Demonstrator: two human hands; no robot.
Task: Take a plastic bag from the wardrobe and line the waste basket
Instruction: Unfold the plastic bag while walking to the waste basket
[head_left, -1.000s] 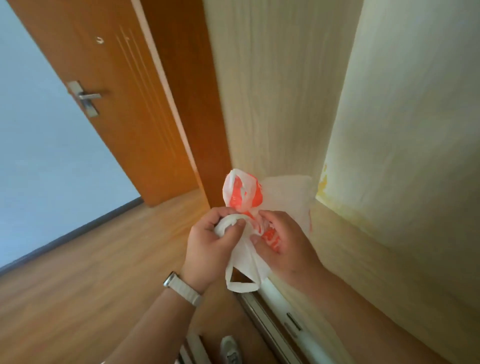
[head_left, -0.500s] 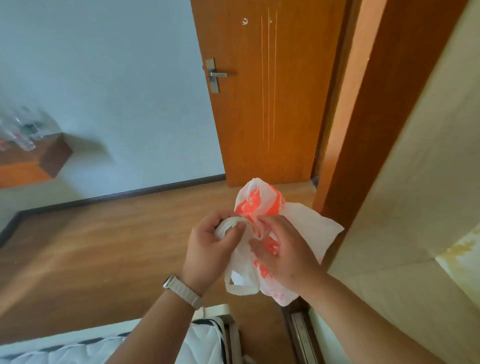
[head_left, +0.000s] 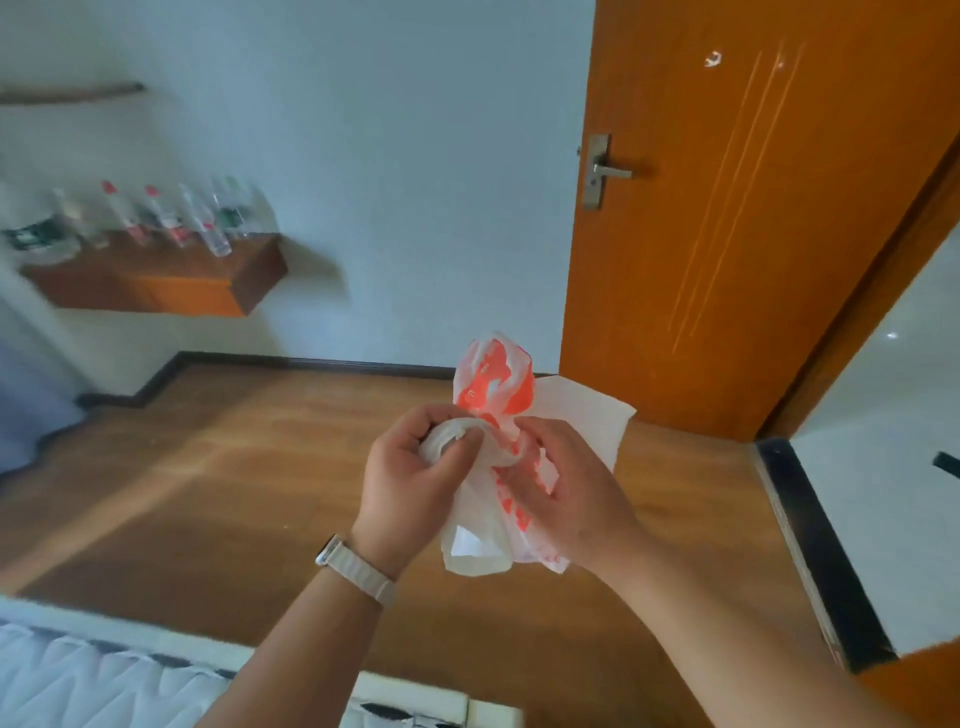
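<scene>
Head view, nearest first: the quilted white edge of a bed (head_left: 104, 680) runs along the bottom, and our two forearms reach out over it, the left one wearing a pale-strapped watch (head_left: 358, 569).

Both hands meet in the middle of the frame, over the wooden floor (head_left: 208, 467). The left hand (head_left: 410, 488) is closed, its fingers curled round a bunched white part of the plastic bag (head_left: 493, 384) with the thumb laid across the top. The right hand (head_left: 571, 504) is also curled, pinching the crumpled film just beside the left. Neither hand has an open palm.

The bag is white with orange print. It is wadded between the two grips, with a puff standing up above the knuckles and loose folds hanging below. We judge it is held this tightly and this close so the fingers can find the mouth and work the layers apart before lining.

Farther off stands a closed orange door (head_left: 727, 234) with a metal handle (head_left: 608, 169). To the left, a wooden shelf (head_left: 156, 286) on the pale wall (head_left: 389, 156) carries blurred bottles (head_left: 171, 218). No waste basket is in sight, so the lining step is not yet begun.
</scene>
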